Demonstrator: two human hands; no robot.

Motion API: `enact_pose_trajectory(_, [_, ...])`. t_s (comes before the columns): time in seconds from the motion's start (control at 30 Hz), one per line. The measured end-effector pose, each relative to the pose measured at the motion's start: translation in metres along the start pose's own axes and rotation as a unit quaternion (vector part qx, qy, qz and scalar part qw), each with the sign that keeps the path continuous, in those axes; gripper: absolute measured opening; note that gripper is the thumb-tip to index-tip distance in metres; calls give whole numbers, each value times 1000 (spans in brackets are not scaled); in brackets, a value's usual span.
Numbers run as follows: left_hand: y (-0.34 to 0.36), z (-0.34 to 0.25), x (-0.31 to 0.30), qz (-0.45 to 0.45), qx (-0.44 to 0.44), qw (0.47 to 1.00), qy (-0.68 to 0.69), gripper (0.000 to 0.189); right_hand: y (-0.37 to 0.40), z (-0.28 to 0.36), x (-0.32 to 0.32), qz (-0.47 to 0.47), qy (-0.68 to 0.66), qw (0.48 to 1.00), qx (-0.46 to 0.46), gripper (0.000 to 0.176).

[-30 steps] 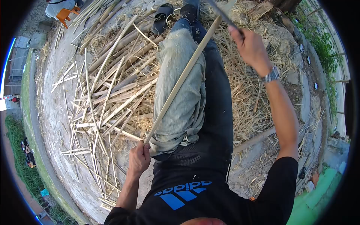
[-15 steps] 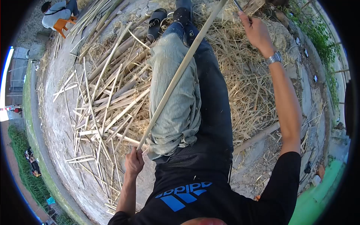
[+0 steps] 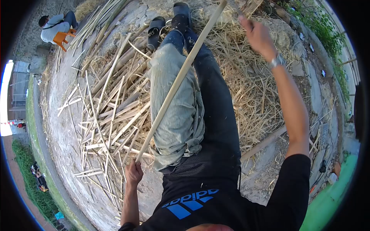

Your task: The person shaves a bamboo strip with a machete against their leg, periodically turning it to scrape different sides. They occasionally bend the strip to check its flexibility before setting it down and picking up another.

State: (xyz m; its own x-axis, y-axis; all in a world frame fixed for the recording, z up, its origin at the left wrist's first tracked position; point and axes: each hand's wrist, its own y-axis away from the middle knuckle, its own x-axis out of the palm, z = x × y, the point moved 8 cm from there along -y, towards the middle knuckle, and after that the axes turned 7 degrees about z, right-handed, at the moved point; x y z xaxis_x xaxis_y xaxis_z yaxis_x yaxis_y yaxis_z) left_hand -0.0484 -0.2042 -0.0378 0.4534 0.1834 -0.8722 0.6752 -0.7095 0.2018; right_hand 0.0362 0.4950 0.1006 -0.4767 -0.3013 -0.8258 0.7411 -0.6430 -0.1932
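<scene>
Many split bamboo slats [image 3: 111, 111] on rough concrete ground [image 3: 61, 127], dry curly shavings [image 3: 250, 92], left hand [image 3: 133, 173] clenched round long pale strip [image 3: 180, 81], right hand [image 3: 256, 32] fisted, contents blurred

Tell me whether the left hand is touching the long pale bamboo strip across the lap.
Touching. The head view shows the left hand closed around the lower end of the long pale bamboo strip.

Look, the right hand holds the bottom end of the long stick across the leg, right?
No, the left hand holds the bottom end of the long stick across the leg; the head view shows it. The right hand is raised farther off.
</scene>
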Motion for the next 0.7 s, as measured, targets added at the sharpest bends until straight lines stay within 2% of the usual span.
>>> enact_pose_trajectory(0.03, [0, 10, -2, 7, -19, 1000, -1, 13, -26, -58, -21, -22, 32, 997, 74, 82])
enact_pose_trajectory(0.1, [21, 19, -5, -10, 5, 1000, -6, 11, -51, -183, -37, -7, -79, 967, 242, 83])
enact_pose_trajectory(0.17, [22, 30, -11, -19, 40, 999, -19, 11, -25, -238, -45, -53, -106, 945, 303, 78])
enact_pose_trajectory(0.23, [14, 29, -18, -9, 37, 999, -6, 10, 26, -230, -33, -86, -256, 912, 310, 70])
enact_pose_trajectory(0.3, [10, 7, -20, -9, 6, 1000, 7, 9, 69, -200, -16, -81, -337, 874, 340, 61])
enact_pose_trajectory(0.4, [-14, -6, -26, 10, 2, 1000, 8, 8, 108, -157, 11, -54, -388, 861, 326, 59])
enact_pose_trajectory(0.47, [-28, -11, -27, 10, 22, 1000, 6, 8, 129, -128, 27, -77, -477, 805, 343, 62])
enact_pose_trajectory(0.5, [-31, -13, -28, 9, 28, 1000, 6, 8, 135, -113, 28, -83, -478, 805, 342, 62])
enact_pose_trajectory(0.57, [-32, -10, -33, 6, 30, 999, -7, 8, 139, -80, 25, -108, -560, 779, 258, 66])
enact_pose_trajectory(0.7, [-19, 14, -27, -6, 48, 999, -2, 9, 131, -53, -3, -158, -541, 810, 162, 69])
